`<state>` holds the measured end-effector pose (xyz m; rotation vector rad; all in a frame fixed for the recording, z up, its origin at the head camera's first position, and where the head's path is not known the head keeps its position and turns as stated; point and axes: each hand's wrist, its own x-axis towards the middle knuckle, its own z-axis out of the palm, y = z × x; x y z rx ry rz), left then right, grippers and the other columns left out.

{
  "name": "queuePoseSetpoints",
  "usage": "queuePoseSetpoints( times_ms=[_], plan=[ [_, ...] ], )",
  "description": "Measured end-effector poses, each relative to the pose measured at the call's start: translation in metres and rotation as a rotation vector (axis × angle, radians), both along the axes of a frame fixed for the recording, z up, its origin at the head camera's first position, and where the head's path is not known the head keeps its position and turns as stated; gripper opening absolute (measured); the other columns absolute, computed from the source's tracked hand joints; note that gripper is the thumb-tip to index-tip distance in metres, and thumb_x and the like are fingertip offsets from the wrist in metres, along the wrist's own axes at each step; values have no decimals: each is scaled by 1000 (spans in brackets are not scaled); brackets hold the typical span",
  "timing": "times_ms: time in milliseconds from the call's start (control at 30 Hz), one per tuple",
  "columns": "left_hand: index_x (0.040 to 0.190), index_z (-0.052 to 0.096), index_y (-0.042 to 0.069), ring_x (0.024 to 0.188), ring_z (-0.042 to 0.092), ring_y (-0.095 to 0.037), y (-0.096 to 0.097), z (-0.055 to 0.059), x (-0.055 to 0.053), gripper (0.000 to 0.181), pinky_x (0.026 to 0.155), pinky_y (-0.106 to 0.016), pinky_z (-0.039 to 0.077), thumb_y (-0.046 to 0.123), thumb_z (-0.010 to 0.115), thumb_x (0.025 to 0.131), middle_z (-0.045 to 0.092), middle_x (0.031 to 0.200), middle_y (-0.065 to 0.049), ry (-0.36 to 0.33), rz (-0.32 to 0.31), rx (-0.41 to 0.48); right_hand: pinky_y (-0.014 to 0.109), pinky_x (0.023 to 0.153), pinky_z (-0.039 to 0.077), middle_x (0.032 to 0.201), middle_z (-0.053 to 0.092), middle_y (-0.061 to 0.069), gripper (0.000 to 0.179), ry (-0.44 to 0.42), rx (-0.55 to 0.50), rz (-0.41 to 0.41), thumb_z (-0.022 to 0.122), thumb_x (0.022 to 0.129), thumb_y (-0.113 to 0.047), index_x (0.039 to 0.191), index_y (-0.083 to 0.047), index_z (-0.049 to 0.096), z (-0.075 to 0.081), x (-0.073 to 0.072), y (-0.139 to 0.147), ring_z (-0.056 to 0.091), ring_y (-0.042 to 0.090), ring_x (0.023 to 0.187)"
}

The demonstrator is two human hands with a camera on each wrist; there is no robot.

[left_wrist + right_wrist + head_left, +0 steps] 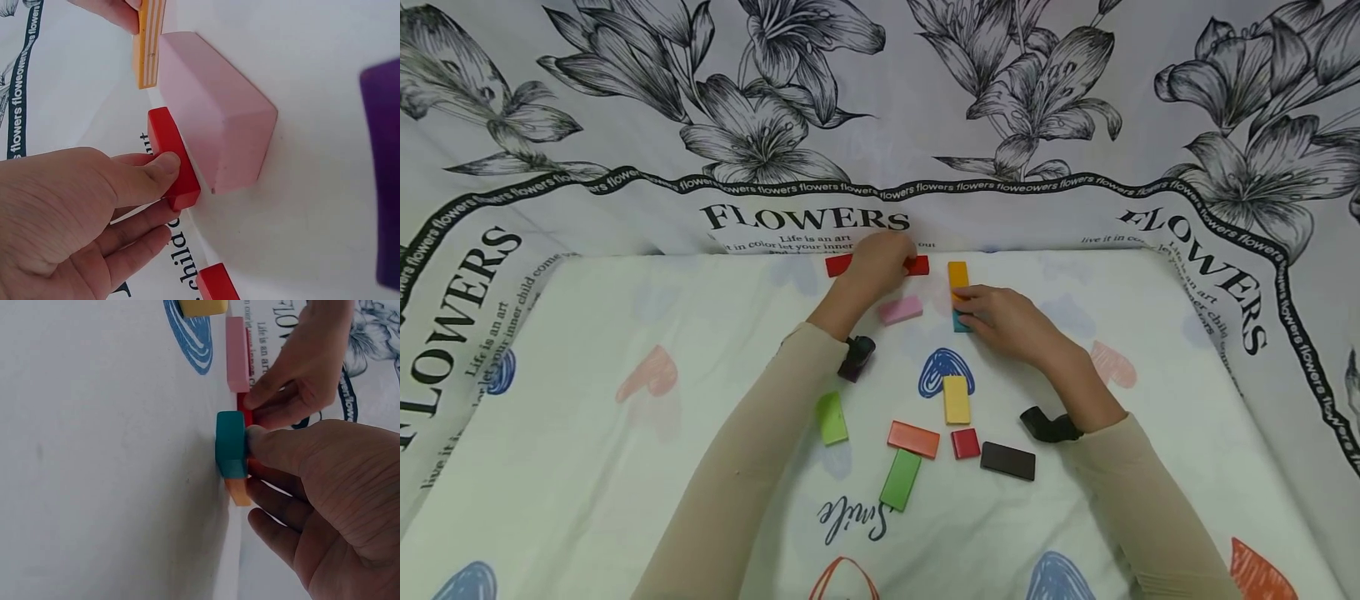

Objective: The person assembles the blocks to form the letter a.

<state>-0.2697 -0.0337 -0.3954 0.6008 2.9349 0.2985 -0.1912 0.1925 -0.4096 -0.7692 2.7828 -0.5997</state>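
If the left hand (880, 265) squeezes crooked, the smooth red long block (189, 180) could slip and bump the pink block (901, 311). The left hand pinches it near the far edge of the white cloth-covered table (587, 417), left of the right hand (1003, 321). That hand touches the orange striped block (957, 273) and teal block (230, 440); I can't tell whether it pinches.

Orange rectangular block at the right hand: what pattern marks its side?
Pale lengthwise stripes; the orange block shows them best in left wrist view.
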Motion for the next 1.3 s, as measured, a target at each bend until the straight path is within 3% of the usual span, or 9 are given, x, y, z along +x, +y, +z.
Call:
queuePoseSetpoints(
  times_ms=[567,767,1300],
  plan=[
    [121,78,11,101,58,-24,1,0,3,22,97,-34,54,10,68,102,71,108,-7,-29,8,-23,57,123,43,154,61,15,38,-20,0,-4,68,103,-14,140,-4,66,-1,1,-4,53,40,148],
    [119,78,10,100,58,-24,2,3,1,20,98,-34,54,10,69,101,71,106,-7,-14,9,-8,56,123,43,154,61,16,38,-14,10,-9,68,104,-13,141,-4,66,5,0,-3,53,39,148],
    [121,79,12,101,58,-24,2,1,1,22,97,-34,54,10,68,101,71,109,-6,-9,3,6,56,121,45,152,62,17,37,12,3,10,68,103,-12,139,-3,67,1,-1,-1,55,40,145]
  ],
)
